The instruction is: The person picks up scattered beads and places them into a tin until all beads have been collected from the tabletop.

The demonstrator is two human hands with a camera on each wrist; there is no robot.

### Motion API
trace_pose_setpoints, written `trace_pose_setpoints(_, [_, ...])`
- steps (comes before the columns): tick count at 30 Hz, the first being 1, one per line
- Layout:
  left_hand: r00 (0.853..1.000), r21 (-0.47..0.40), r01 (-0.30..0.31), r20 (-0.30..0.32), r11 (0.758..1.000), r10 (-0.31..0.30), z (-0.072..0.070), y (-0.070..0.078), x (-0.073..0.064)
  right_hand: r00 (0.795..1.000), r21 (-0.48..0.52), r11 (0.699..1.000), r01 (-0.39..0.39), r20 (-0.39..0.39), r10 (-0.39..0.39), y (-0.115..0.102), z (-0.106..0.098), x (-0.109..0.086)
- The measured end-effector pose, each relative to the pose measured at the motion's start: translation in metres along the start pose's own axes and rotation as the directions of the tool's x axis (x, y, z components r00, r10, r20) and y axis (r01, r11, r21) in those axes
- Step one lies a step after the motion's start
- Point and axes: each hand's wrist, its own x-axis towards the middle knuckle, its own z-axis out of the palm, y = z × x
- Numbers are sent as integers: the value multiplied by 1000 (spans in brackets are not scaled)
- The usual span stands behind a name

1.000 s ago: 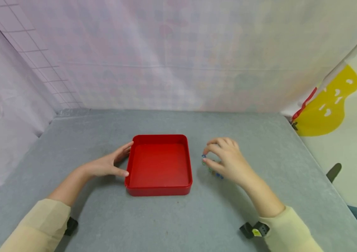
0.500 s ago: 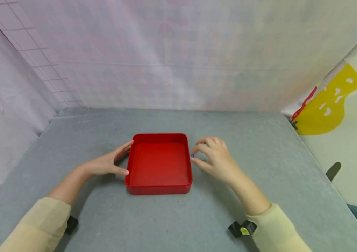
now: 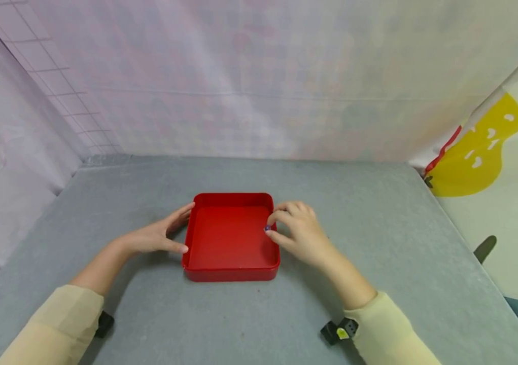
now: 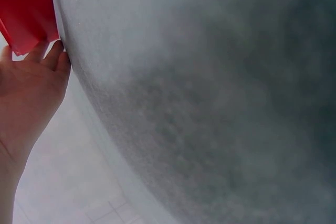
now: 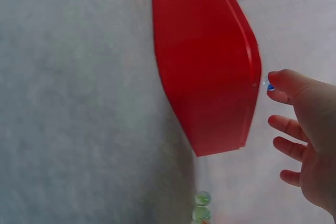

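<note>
A square red tray [image 3: 231,275] lies on the grey table. My left hand [image 3: 154,238] rests against its left side, thumb and fingers spread along the wall; fingertips meet the red wall in the left wrist view too. Between thumb and index finger, my right hand [image 3: 301,234] pinches a small glass marble [image 5: 270,84] with blue in it, held over the tray's right rim. The other right fingers are loosely bent. Lower in the right wrist view, green-tinted glass marbles [image 5: 202,199] sit on the table; the right hand and forearm hide them in the head view.
The grey table [image 3: 240,324] reaches back to a pale patterned cloth [image 3: 259,91]. White sheeting hangs at the left, and a cloth with a yellow print [image 3: 473,157] lines the right side.
My right hand has moved left with the marble, from beside the marbles on the table to above the tray's right rim. The left hand and the tray have stayed put.
</note>
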Motion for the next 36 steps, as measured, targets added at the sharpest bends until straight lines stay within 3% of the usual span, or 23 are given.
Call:
trace_pose_setpoints(16, [1000, -6, 18, -5, 1000, -18, 1, 0, 0, 999, -38, 999, -18, 41, 19, -2, 22, 2])
trace_pose_setpoints(36, [1000, 0, 8, -3, 1000, -8, 1, -1, 1, 995, -25, 998, -62, 70, 64, -2, 24, 3])
